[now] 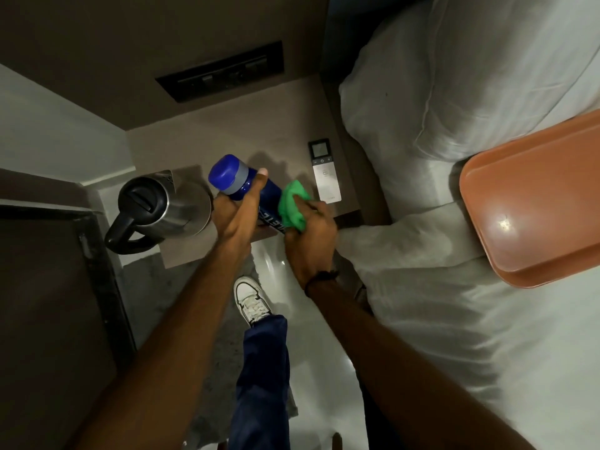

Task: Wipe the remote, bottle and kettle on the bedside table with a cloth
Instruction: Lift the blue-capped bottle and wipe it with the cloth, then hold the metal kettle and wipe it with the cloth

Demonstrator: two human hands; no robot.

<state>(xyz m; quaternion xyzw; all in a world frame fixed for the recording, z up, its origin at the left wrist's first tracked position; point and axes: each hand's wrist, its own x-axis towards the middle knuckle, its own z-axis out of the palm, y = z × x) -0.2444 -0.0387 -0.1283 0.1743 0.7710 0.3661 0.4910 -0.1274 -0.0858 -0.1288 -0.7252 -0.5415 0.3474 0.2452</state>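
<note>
My left hand (238, 211) grips a blue bottle (238, 181) with a blue cap, held tilted above the bedside table (259, 131). My right hand (310, 237) presses a green cloth (292, 206) against the bottle's lower body. A white remote (324, 172) with a small screen lies flat on the table's right side, just right of the cloth. A steel kettle (162, 211) with a black lid and handle stands at the table's left front corner, beside my left hand.
A black switch panel (224, 73) is on the wall behind the table. The bed with a white pillow (454, 76) lies to the right, with an orange tray (532, 203) on it. My shoe (251, 300) stands on the glossy floor below.
</note>
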